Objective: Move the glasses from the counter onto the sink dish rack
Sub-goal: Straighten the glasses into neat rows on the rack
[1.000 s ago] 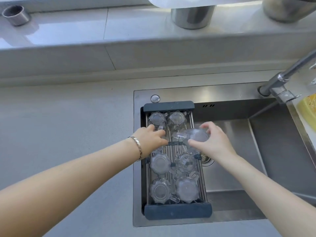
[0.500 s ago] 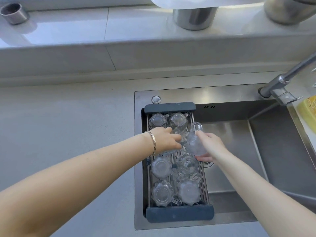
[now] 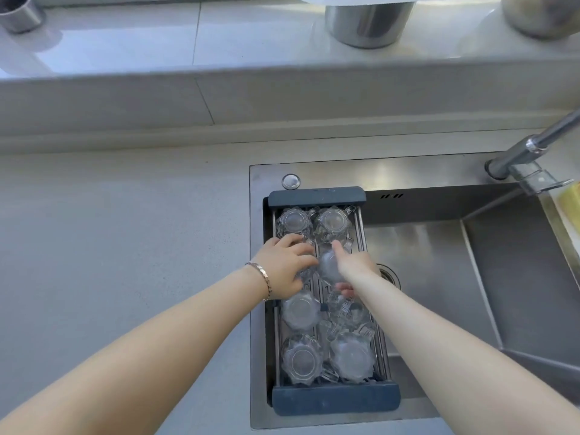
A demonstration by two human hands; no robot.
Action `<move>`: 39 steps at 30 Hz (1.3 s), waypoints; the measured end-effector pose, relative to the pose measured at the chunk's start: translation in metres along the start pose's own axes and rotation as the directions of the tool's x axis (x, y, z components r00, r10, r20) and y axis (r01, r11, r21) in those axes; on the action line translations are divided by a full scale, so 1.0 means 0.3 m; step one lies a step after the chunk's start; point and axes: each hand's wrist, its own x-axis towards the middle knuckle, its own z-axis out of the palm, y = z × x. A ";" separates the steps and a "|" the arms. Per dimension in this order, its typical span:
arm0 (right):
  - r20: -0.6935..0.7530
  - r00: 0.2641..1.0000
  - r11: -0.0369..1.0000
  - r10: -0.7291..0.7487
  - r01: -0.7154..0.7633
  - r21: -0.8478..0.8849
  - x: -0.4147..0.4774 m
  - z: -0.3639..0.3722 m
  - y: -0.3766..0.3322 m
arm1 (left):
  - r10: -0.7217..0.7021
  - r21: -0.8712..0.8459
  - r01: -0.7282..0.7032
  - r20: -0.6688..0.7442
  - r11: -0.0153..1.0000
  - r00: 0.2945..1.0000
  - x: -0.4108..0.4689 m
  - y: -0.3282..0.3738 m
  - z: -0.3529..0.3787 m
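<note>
A dark-framed dish rack [image 3: 317, 195] spans the left part of the steel sink [image 3: 439, 246]. Several clear faceted glasses stand upside down on it in two columns, among them one at the far left [image 3: 293, 221] and one at the near right [image 3: 351, 356]. My left hand [image 3: 285, 265] grips a glass [image 3: 306, 273] in the rack's middle left, mostly hidden under the fingers. My right hand [image 3: 351, 265] holds another glass [image 3: 329, 266] bottom-up in the middle right slot, against the rack.
A faucet [image 3: 527, 158] reaches in from the right over the sink basin, with a yellow sponge [image 3: 569, 199] at the right edge. Steel containers [image 3: 367, 23] stand on the raised ledge behind. The grey counter [image 3: 125, 246] stretches to the left.
My right hand turned its glass over and brought it down from above the sink into the rack's middle right slot. My left hand stayed on the middle left glass.
</note>
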 end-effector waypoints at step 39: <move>0.509 0.615 0.270 -0.602 0.757 -0.595 -0.051 -0.140 0.272 | -0.123 0.037 0.118 0.161 0.992 0.979 -0.104 0.194 0.150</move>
